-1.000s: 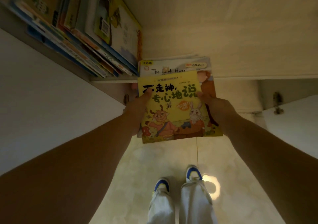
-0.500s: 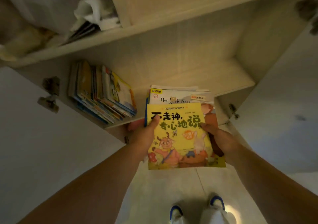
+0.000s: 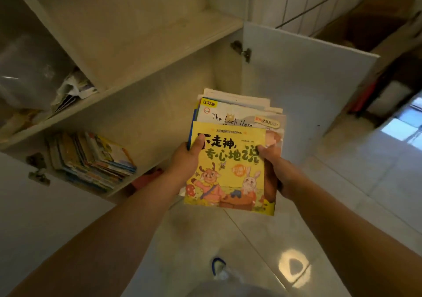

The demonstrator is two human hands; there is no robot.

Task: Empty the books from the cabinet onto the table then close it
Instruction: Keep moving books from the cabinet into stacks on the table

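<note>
The stack of books [image 3: 233, 159] has come clear of the cabinet [image 3: 137, 45] and now hangs over the tiled floor [image 3: 342, 194], in front of the open right door [image 3: 308, 86]. Its long axis runs away from the person, titles upright to them. The top cover is yellow, with a cartoon deer and rabbit. The left hand [image 3: 185, 162] and right hand [image 3: 274, 166] grip its sides, thumbs on top. More books [image 3: 91, 159] lean at the lower shelf's left end.

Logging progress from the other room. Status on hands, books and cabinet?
Left hand and right hand both grip a book stack. More books on the cabinet shelf. Door open. Nothing in the way.
</note>
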